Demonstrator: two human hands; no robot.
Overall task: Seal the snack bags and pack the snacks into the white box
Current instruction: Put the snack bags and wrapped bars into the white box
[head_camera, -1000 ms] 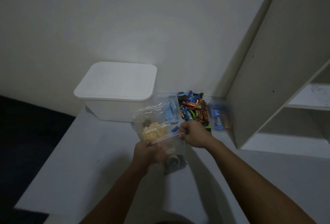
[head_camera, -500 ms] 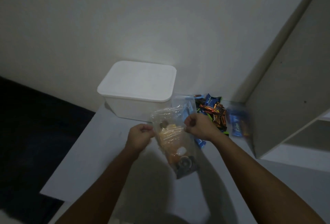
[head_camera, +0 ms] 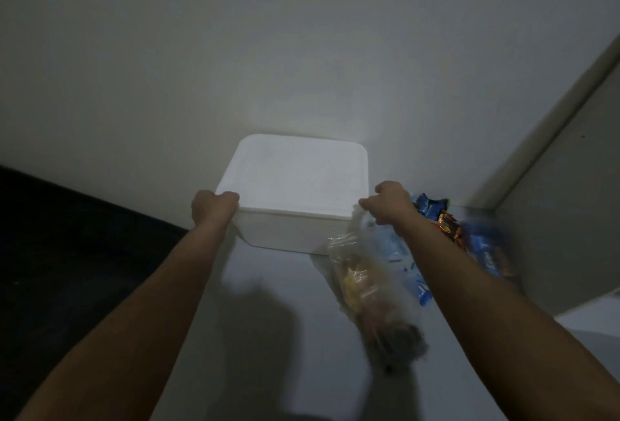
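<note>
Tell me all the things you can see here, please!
White plastic box with its lid: one, white, back of the table by the wall.
Clear plastic snack bag: one, see-through with yellow and dark snacks, lying right of the box.
Wrapped snacks: several, blue and orange, right of the bag; count unclear.
Table: one, pale grey.
Shelf unit: one, pale, far right.
Left hand: grips the lid's left corner.
Right hand: at the lid's right corner.
</note>
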